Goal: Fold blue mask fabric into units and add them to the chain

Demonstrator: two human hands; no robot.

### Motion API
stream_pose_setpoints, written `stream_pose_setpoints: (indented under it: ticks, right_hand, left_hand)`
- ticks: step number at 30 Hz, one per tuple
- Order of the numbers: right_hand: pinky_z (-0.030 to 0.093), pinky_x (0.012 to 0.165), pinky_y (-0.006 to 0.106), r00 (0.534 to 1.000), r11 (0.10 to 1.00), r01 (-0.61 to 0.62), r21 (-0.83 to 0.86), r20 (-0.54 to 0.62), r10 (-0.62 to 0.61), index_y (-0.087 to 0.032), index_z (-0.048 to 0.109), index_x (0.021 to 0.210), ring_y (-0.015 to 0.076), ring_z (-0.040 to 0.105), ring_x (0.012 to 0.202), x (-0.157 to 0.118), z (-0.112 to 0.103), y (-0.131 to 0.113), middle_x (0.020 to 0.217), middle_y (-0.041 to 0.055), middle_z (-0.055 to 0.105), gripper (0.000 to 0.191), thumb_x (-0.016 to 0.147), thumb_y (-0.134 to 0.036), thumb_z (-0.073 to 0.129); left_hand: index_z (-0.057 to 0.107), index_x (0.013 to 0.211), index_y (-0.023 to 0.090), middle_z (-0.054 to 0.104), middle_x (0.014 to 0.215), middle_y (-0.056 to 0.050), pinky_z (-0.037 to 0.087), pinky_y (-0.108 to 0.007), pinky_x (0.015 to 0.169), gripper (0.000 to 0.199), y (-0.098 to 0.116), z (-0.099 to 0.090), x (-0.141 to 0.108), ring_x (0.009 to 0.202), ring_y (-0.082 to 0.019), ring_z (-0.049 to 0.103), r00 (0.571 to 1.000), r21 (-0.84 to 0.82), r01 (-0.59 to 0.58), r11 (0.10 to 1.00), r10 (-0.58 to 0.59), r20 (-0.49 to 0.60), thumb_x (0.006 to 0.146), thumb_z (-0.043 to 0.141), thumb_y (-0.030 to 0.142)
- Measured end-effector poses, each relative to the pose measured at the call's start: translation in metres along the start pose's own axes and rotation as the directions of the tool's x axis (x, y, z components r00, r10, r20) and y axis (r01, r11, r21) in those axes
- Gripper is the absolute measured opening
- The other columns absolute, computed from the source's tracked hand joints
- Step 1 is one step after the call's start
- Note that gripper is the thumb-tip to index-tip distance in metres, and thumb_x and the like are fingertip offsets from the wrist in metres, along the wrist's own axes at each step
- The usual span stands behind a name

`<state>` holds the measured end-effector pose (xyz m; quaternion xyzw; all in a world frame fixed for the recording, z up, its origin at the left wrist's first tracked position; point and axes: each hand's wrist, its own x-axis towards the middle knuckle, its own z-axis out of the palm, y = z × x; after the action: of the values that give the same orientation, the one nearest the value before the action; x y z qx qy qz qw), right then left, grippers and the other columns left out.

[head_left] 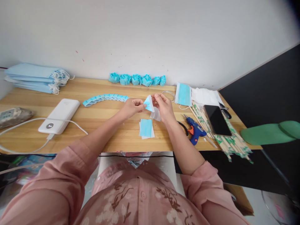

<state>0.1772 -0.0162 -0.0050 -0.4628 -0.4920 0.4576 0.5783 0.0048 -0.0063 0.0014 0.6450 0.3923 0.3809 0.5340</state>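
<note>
Between my two hands, above the middle of the table, is a small blue-and-white piece of mask fabric folded into a triangle. My left hand pinches its left corner. The fingers of my right hand close on its upper right edge. Under my right hand lies a white sheer piece, partly covered. Nearer to me rests a blue square of fabric on a white one. A curved row of folded blue pieces extends left from behind my left hand.
Blue fabric flowers line the wall. A mask stack and white power bank with cable stand left. At right are a mask, blue glue gun, wrapped chopsticks, a phone and a green bottle.
</note>
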Motion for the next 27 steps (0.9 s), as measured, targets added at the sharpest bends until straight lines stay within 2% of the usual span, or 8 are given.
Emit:
stream_pose_setpoints:
  ticks: [2, 6, 11, 18, 23, 27]
  right_hand:
    - [0.049, 0.070, 0.027, 0.997, 1.000, -0.009, -0.002, 0.076, 0.009, -0.022, 0.068, 0.088, 0.0140, 0.060, 0.076, -0.0006, -0.0012, -0.0005, 0.080, 0.0005, 0.064, 0.047, 0.078, -0.068, 0.066]
    - [0.045, 0.069, 0.026, 0.987, 0.997, -0.006, -0.077, 0.162, 0.018, -0.021, 0.062, 0.071, 0.0125, 0.051, 0.071, -0.0023, 0.0000, 0.0004, 0.072, -0.0017, 0.057, 0.046, 0.076, -0.066, 0.069]
    - [0.040, 0.067, 0.026, 0.991, 0.988, 0.030, -0.154, 0.136, -0.008, -0.021, 0.063, 0.071, 0.0117, 0.046, 0.068, -0.0020, 0.0021, 0.0042, 0.068, -0.0036, 0.054, 0.037, 0.072, -0.056, 0.074]
    - [0.031, 0.059, 0.026, 0.996, 0.984, 0.063, -0.166, 0.073, -0.051, -0.021, 0.054, 0.063, 0.0101, 0.036, 0.060, -0.0009, 0.0008, 0.0019, 0.059, -0.0055, 0.042, 0.035, 0.074, -0.049, 0.071]
    - [0.030, 0.059, 0.027, 0.996, 0.986, 0.067, -0.155, 0.064, -0.058, -0.021, 0.056, 0.064, 0.0101, 0.034, 0.060, -0.0008, 0.0014, 0.0027, 0.060, -0.0055, 0.041, 0.032, 0.074, -0.048, 0.071]
    - [0.033, 0.061, 0.027, 0.995, 0.983, 0.070, -0.170, 0.083, -0.057, -0.021, 0.058, 0.067, 0.0106, 0.037, 0.062, -0.0015, 0.0027, 0.0042, 0.062, -0.0049, 0.045, 0.032, 0.074, -0.050, 0.071]
  left_hand:
    - [0.058, 0.060, 0.017, 0.057, 0.059, 0.001, 0.042, -0.025, 0.059, 0.031, -0.0004, -0.0010, 0.0008, 0.056, -0.009, 0.049, 0.999, -0.046, 0.001, 0.999, -0.004, -0.049, 0.072, 0.073, 0.042]
    - [0.056, 0.060, 0.017, 0.056, 0.057, 0.001, 0.042, -0.025, 0.059, 0.032, -0.0014, -0.0020, 0.0021, 0.056, -0.009, 0.049, 0.994, -0.066, 0.005, 0.998, -0.012, -0.109, 0.070, 0.074, 0.042]
    - [0.056, 0.059, 0.017, 0.056, 0.058, 0.001, 0.040, -0.024, 0.058, 0.032, 0.0001, 0.0002, 0.0010, 0.056, -0.009, 0.047, 0.993, -0.065, 0.013, 0.998, -0.020, -0.114, 0.069, 0.075, 0.041]
    - [0.061, 0.063, 0.017, 0.062, 0.064, -0.001, 0.045, -0.024, 0.061, 0.031, 0.0031, -0.0021, 0.0001, 0.059, -0.010, 0.052, 0.987, -0.151, 0.011, 0.988, -0.035, -0.158, 0.074, 0.071, 0.044]
    - [0.064, 0.072, 0.016, 0.064, 0.066, -0.002, 0.046, -0.023, 0.060, 0.032, 0.0018, -0.0021, 0.0009, 0.060, -0.011, 0.056, 0.981, -0.222, 0.049, 0.974, -0.089, -0.170, 0.079, 0.067, 0.047]
    - [0.062, 0.066, 0.016, 0.063, 0.064, -0.002, 0.045, -0.024, 0.059, 0.042, 0.0009, -0.0003, 0.0013, 0.059, -0.010, 0.054, 0.990, -0.146, 0.033, 0.989, -0.052, -0.130, 0.076, 0.070, 0.056]
